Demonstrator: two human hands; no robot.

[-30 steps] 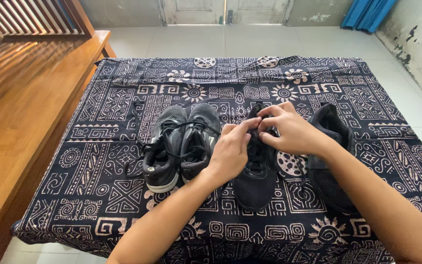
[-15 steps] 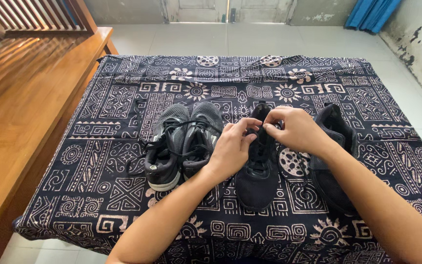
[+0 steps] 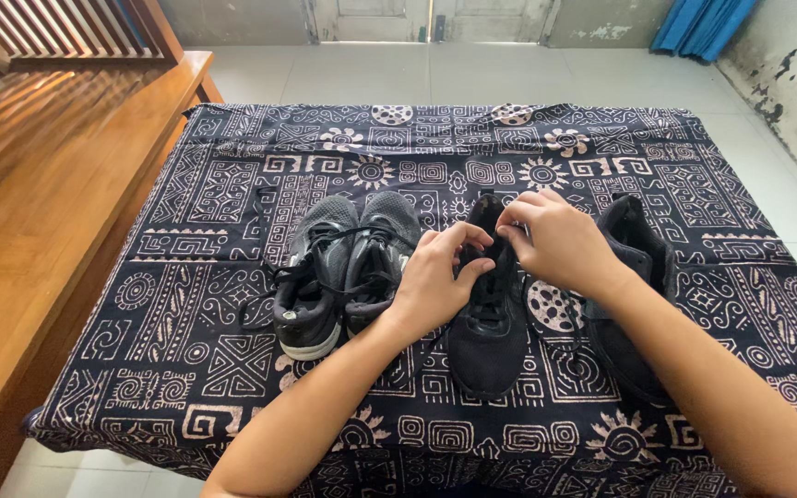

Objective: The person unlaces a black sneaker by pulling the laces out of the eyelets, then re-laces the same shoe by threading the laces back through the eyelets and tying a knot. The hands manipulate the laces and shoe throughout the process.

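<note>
1. Fingertips of the left hand (image 3: pixel 435 281) and right hand (image 3: pixel 555 242) have drawn closer since a second ago, pinching the laces of the black shoe (image 3: pixel 486 323) at centre frame.
2. Shoe hasn't shifted on the patterned worktop (image 3: pixel 186 221); lace work continues.

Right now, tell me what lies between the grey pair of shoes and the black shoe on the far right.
In the head view, another black shoe lies there, with the left hand and right hand on its laces.

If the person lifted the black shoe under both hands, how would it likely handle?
The black shoe looks soft-topped with a mesh-like upper, so probably light and somewhat bendy. Its laces, pinched by the left hand and right hand, would likely dangle. Its flat sole makes rolling unlikely.
</note>
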